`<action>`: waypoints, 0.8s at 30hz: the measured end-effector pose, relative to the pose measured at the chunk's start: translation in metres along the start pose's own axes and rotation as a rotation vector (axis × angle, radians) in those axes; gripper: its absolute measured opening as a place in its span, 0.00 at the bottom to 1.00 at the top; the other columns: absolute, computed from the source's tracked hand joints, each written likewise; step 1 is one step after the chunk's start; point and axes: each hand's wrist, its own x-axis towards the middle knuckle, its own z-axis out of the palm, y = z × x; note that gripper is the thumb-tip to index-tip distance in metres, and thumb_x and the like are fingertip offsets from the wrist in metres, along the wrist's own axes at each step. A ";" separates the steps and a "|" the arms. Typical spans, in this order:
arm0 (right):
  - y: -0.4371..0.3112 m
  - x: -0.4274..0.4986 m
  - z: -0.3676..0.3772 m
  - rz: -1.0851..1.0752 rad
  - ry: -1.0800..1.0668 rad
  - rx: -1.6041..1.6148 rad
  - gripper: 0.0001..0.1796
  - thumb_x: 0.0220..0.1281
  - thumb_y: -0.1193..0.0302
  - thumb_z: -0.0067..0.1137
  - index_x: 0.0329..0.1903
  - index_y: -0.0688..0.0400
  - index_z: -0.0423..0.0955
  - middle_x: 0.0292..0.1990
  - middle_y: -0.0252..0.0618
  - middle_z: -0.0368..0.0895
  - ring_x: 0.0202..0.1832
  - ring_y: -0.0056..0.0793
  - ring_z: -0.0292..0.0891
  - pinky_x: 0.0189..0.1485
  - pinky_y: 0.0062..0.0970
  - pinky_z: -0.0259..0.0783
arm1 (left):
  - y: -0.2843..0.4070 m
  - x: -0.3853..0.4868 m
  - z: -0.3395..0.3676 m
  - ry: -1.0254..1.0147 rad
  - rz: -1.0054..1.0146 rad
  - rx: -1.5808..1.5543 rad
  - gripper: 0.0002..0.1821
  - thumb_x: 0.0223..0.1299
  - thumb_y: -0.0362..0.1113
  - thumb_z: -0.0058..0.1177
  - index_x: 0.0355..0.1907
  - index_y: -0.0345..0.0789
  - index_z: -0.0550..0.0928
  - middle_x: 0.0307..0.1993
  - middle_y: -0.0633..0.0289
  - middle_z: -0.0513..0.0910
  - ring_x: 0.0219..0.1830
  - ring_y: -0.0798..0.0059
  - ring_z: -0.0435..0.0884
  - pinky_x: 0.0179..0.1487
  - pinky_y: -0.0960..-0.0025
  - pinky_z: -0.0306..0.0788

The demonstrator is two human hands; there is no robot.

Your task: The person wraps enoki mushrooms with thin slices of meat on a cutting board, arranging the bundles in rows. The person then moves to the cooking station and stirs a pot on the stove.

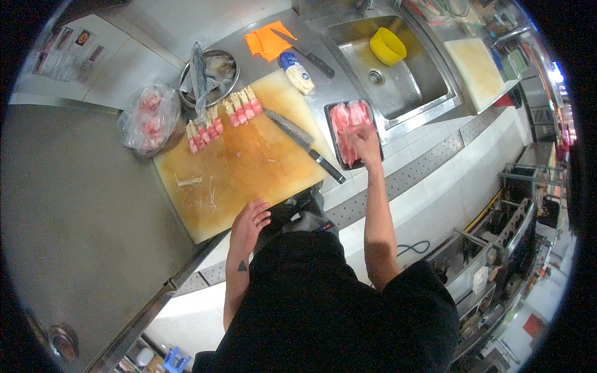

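My right hand (pixel 364 142) reaches down onto thin raw meat slices (pixel 344 122) in a black tray (pixel 331 140); whether its fingers grip a slice is hard to tell. My left hand (pixel 252 221), fingers apart and holding nothing, hovers by the near edge of a stained cutting board (pixel 261 163). Along the board's far side lie several meat-wrapped enoki mushroom rolls (pixel 242 112), in two groups. A kitchen knife (pixel 303 144) rests on the board, its black handle past the right edge. Loose enoki strands (pixel 189 182) are scattered on the board's left. A packet of enoki (pixel 297 74) touches the far edge.
A steel bowl (pixel 238 70) holding fish stands behind the board, beside a plastic bag of meat (pixel 151 119). A second knife (pixel 317 63) lies near an orange cloth (pixel 266 42). The sink (pixel 396 93) holds a yellow bowl (pixel 388 46); another cutting board (pixel 473 70) lies beyond.
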 end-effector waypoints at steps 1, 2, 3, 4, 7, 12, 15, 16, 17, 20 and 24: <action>-0.001 0.000 -0.006 0.031 -0.047 0.077 0.15 0.66 0.65 0.73 0.47 0.62 0.85 0.33 0.37 0.87 0.35 0.30 0.82 0.41 0.31 0.77 | 0.000 0.000 0.000 0.000 0.003 0.008 0.26 0.82 0.52 0.51 0.68 0.33 0.78 0.59 0.54 0.85 0.55 0.67 0.84 0.61 0.60 0.77; -0.004 0.000 -0.012 0.073 -0.088 0.154 0.15 0.67 0.66 0.72 0.49 0.62 0.84 0.32 0.34 0.86 0.34 0.26 0.81 0.41 0.29 0.76 | 0.000 0.001 0.000 0.000 -0.008 0.005 0.26 0.82 0.52 0.51 0.68 0.32 0.78 0.59 0.54 0.85 0.55 0.67 0.84 0.61 0.60 0.77; -0.007 -0.001 -0.017 0.083 -0.099 0.213 0.14 0.68 0.67 0.71 0.50 0.62 0.83 0.33 0.33 0.85 0.34 0.25 0.80 0.40 0.28 0.76 | 0.001 0.001 0.000 -0.001 -0.015 0.006 0.26 0.82 0.52 0.51 0.68 0.32 0.78 0.59 0.54 0.85 0.55 0.67 0.84 0.61 0.60 0.77; -0.011 -0.003 -0.022 0.104 -0.106 0.273 0.14 0.70 0.68 0.70 0.51 0.63 0.83 0.34 0.32 0.85 0.34 0.23 0.79 0.39 0.27 0.75 | 0.002 0.001 0.001 0.001 -0.024 0.012 0.26 0.82 0.52 0.51 0.67 0.32 0.79 0.59 0.53 0.85 0.55 0.67 0.84 0.61 0.60 0.77; -0.030 -0.006 -0.034 0.185 -0.140 0.386 0.13 0.73 0.68 0.67 0.53 0.62 0.82 0.37 0.31 0.85 0.36 0.19 0.78 0.39 0.24 0.75 | 0.008 0.004 0.011 -0.044 -0.054 0.055 0.26 0.84 0.51 0.50 0.70 0.34 0.77 0.61 0.55 0.85 0.56 0.67 0.85 0.61 0.62 0.79; -0.085 -0.022 -0.056 0.197 -0.231 0.428 0.15 0.77 0.65 0.64 0.57 0.59 0.80 0.41 0.31 0.84 0.40 0.16 0.78 0.44 0.23 0.77 | 0.024 0.021 0.062 -0.188 -0.036 0.340 0.26 0.85 0.51 0.48 0.69 0.33 0.78 0.59 0.54 0.87 0.56 0.69 0.85 0.61 0.64 0.79; -0.129 -0.039 -0.070 0.137 -0.307 0.392 0.15 0.80 0.64 0.62 0.61 0.58 0.79 0.39 0.30 0.82 0.39 0.15 0.75 0.46 0.25 0.79 | 0.037 0.046 0.109 -0.284 0.024 0.503 0.30 0.86 0.56 0.44 0.67 0.31 0.79 0.58 0.54 0.87 0.58 0.68 0.84 0.63 0.63 0.77; -0.143 -0.045 -0.074 0.113 -0.326 0.368 0.15 0.81 0.64 0.61 0.61 0.58 0.79 0.39 0.30 0.81 0.38 0.15 0.75 0.46 0.25 0.79 | 0.042 0.054 0.124 -0.297 0.029 0.565 0.32 0.86 0.58 0.42 0.67 0.31 0.80 0.58 0.54 0.87 0.59 0.68 0.84 0.64 0.62 0.77; -0.158 -0.050 -0.076 0.069 -0.360 0.353 0.15 0.82 0.64 0.60 0.62 0.58 0.79 0.39 0.30 0.81 0.38 0.15 0.75 0.46 0.24 0.79 | 0.047 0.060 0.139 -0.325 0.063 0.571 0.34 0.86 0.61 0.39 0.66 0.30 0.80 0.58 0.54 0.87 0.60 0.67 0.84 0.66 0.61 0.76; -0.198 -0.063 -0.074 -0.026 -0.451 0.309 0.13 0.82 0.67 0.59 0.61 0.57 0.80 0.44 0.30 0.87 0.46 0.19 0.83 0.52 0.24 0.78 | 0.060 0.077 0.181 -0.362 0.095 0.574 0.41 0.85 0.67 0.31 0.65 0.29 0.81 0.58 0.54 0.87 0.61 0.66 0.83 0.71 0.59 0.71; -0.231 -0.076 -0.054 -0.175 -0.603 0.283 0.13 0.83 0.68 0.57 0.62 0.57 0.79 0.45 0.30 0.87 0.48 0.17 0.83 0.52 0.22 0.77 | 0.081 0.088 0.198 -0.479 0.060 0.429 0.45 0.84 0.71 0.27 0.67 0.29 0.80 0.58 0.55 0.86 0.63 0.65 0.82 0.75 0.58 0.67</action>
